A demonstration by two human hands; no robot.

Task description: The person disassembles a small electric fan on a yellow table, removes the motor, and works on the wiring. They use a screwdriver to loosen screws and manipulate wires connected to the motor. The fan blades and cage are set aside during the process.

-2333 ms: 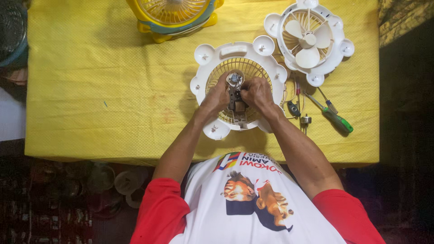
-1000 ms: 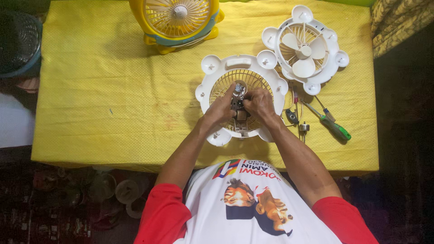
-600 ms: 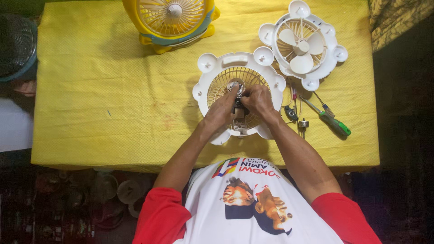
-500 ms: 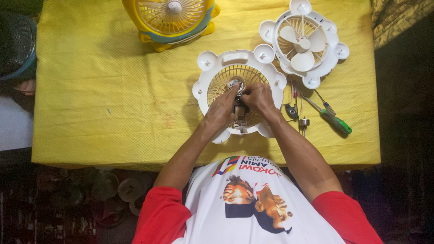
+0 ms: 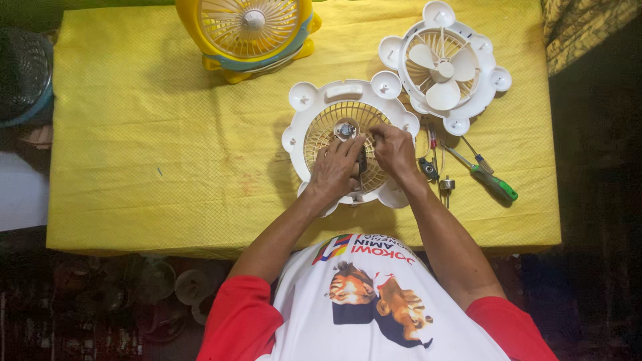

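Cloth [image 5: 167, 134] left bare — tools [image 5: 491, 180] (right) crowd.

No packages, labels, signs or screens on the yellow table, folks, only the printed panel [image 5: 374, 284] at six o'clock on the person's white shirt: striped colours, red lettering, two portrait figures in black.

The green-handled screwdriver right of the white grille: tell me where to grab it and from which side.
Take the green-handled screwdriver by its thick green handle, the end nearest the table's front right, coming from above with the right hand. It lies flat and slanted on the yellow cloth, its thin shaft pointing up-left towards small loose parts, so the handle end looks the freer and easier to pinch.
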